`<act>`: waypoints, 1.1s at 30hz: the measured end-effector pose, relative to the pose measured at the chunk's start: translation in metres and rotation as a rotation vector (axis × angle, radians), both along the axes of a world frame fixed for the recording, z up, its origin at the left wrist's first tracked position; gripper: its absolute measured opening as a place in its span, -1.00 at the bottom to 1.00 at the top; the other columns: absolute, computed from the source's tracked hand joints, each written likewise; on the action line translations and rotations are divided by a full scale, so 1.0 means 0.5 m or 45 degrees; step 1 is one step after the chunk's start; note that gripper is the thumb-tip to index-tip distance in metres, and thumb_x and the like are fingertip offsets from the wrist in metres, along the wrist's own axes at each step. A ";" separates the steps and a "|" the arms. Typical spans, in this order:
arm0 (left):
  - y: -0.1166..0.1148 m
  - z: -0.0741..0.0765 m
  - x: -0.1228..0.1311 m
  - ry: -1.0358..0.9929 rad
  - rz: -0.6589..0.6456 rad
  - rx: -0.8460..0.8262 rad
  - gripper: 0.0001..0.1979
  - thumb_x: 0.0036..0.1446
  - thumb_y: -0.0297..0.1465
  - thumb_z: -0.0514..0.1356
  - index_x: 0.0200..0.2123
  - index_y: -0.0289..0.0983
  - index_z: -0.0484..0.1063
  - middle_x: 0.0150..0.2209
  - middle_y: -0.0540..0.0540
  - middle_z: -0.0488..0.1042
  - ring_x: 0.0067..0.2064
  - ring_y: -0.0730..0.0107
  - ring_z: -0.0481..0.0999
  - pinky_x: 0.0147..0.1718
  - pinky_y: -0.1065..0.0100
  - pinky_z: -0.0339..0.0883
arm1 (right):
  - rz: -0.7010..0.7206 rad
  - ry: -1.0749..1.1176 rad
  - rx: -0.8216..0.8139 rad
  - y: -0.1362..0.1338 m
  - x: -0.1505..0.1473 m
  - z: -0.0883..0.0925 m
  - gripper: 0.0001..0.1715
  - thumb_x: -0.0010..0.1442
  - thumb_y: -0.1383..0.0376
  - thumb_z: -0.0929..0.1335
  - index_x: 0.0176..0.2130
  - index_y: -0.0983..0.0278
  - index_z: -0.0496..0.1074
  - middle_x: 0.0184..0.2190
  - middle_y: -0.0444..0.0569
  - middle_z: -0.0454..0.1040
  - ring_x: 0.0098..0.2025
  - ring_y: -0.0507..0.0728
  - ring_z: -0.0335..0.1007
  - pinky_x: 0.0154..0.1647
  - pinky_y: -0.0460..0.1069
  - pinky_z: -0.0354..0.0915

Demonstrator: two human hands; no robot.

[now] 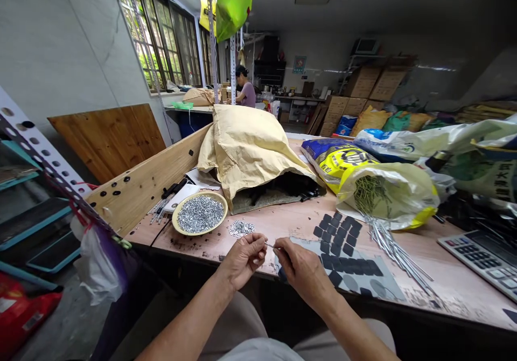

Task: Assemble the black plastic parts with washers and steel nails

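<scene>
My left hand is closed in a pinch at the near edge of the table, by a small pile of metal rings. Something tiny and shiny shows at its fingertips, too small to make out. My right hand grips a thin metal rod, whose end points to the left fingertips. Left of the pile stands a cream bowl full of similar small silver rings. Several long metal rods spill from an open plastic bag on the right.
Black square pads lie on a grey sheet beside my right hand. Behind is a large paper sack with black parts inside. A calculator sits far right. A wooden board edges the left; a person works beyond.
</scene>
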State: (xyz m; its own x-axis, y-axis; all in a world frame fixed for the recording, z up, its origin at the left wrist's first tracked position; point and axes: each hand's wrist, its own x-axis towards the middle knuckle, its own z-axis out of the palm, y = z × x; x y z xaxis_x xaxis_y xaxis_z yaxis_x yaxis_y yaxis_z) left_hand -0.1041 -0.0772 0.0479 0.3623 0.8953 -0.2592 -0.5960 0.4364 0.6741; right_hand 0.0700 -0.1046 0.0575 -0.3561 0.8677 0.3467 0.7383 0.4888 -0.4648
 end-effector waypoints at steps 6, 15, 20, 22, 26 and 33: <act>-0.003 0.007 0.002 0.173 0.018 0.132 -0.72 -0.19 -0.36 0.48 -0.47 -0.35 0.47 -0.57 0.02 0.41 -0.55 0.63 0.31 -0.57 0.55 0.09 | -0.116 0.191 -0.126 -0.018 -0.012 0.001 -0.79 0.35 0.17 0.18 -0.23 0.15 0.34 -0.49 -0.09 0.45 -0.50 0.09 0.36 -0.46 -0.05 0.07; 0.002 0.011 0.005 0.363 -0.053 0.340 -0.83 -0.16 -0.39 0.43 -0.43 -0.32 0.60 -0.54 0.02 0.41 -0.50 0.57 0.26 -0.47 0.47 0.10 | 0.093 1.076 -0.932 -0.014 -0.005 -0.020 -0.55 0.22 -0.10 0.28 -0.35 0.22 0.24 -0.66 -0.29 0.27 -0.73 -0.10 -0.04 -0.72 -0.16 -0.16; 0.005 0.007 0.011 0.446 -0.033 0.378 -0.85 -0.17 -0.46 0.40 -0.42 -0.30 0.62 -0.50 0.00 0.45 -0.47 0.55 0.26 -0.45 0.46 0.11 | 0.071 1.048 -0.869 -0.012 0.005 -0.036 -0.56 0.24 -0.08 0.28 -0.35 0.22 0.24 -0.65 -0.29 0.28 -0.72 -0.10 -0.01 -0.71 -0.15 -0.13; 0.005 0.005 0.011 0.455 -0.027 0.386 -0.84 -0.17 -0.47 0.40 -0.40 -0.29 0.61 -0.47 0.00 0.47 -0.45 0.55 0.28 -0.44 0.47 0.12 | 0.056 1.036 -0.845 -0.011 0.008 -0.042 -0.57 0.25 -0.07 0.27 -0.35 0.22 0.24 -0.65 -0.28 0.28 -0.71 -0.10 0.00 -0.70 -0.15 -0.13; 0.004 0.006 0.015 0.406 -0.049 0.342 -0.73 -0.18 -0.44 0.43 -0.31 -0.29 0.59 -0.30 -0.08 0.57 -0.39 0.52 0.37 -0.39 0.47 0.18 | 0.024 1.010 -0.794 -0.012 0.012 -0.049 -0.60 0.27 -0.05 0.26 -0.33 0.23 0.26 -0.63 -0.27 0.30 -0.70 -0.09 0.03 -0.68 -0.14 -0.10; 0.002 -0.001 0.039 0.430 -0.038 0.281 -0.72 -0.04 -0.22 0.39 -0.38 -0.31 0.51 -0.47 -0.01 0.49 -0.52 0.59 0.31 -0.53 0.49 0.07 | -0.037 0.908 -0.676 -0.019 0.014 -0.048 -0.62 0.30 -0.01 0.24 -0.33 0.22 0.30 -0.62 -0.24 0.32 -0.66 -0.06 0.09 -0.62 -0.13 0.02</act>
State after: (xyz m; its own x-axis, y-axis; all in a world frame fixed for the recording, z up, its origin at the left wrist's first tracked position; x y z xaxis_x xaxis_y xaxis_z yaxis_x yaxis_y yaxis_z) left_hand -0.0845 -0.0762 0.0473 0.3164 0.9331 -0.1709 -0.3145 0.2731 0.9091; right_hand 0.0772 -0.1142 0.0333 -0.1848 0.9824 0.0269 0.1953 0.0636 -0.9787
